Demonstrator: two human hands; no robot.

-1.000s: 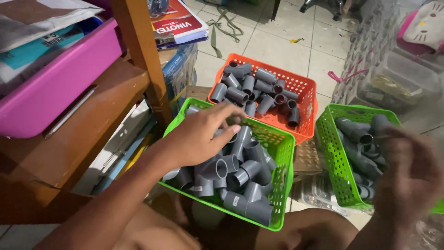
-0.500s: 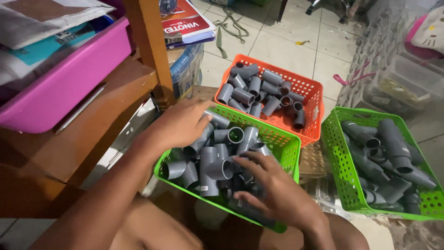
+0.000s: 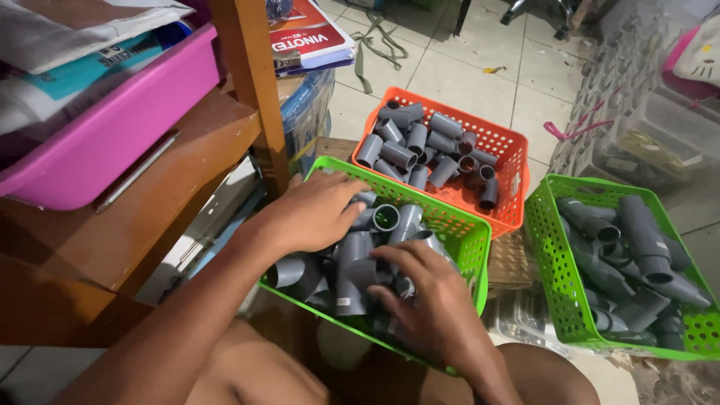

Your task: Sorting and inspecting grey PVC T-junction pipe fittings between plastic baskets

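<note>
We note a change over the last second: the right hand (image 3: 435, 300), which was out over the green basket on the right (image 3: 559, 300), now sits in the middle green basket (image 3: 469, 225) alongside the left hand (image 3: 315, 214). The left hand has kept its place on the near-left part of the heap throughout. Both hands are therefore working the same pile of grey pipe fittings (image 3: 375, 247), and the work has settled on the middle basket.

Finger state: the left hand lies flat, palm down, fingers together and slightly curved over the fittings; we cannot tell whether it grips any. The right hand's fingers are curled down among the fittings beside a grey tee piece (image 3: 351, 281); whether they close on a piece is hidden by the back of the hand.

Edges and room: the middle basket sits on the person's lap. Its far rim lies just beside the orange basket (image 3: 510, 161), also stocked with grey fittings. The right-hand green basket stands near, apart from the middle one. To the left, a wooden shelf post (image 3: 251, 90) and a shelf carrying a pink tray (image 3: 112, 135) stand close by the left forearm, so leftward movement is tight. Open tiled floor (image 3: 465, 67) shows only beyond the baskets.
</note>
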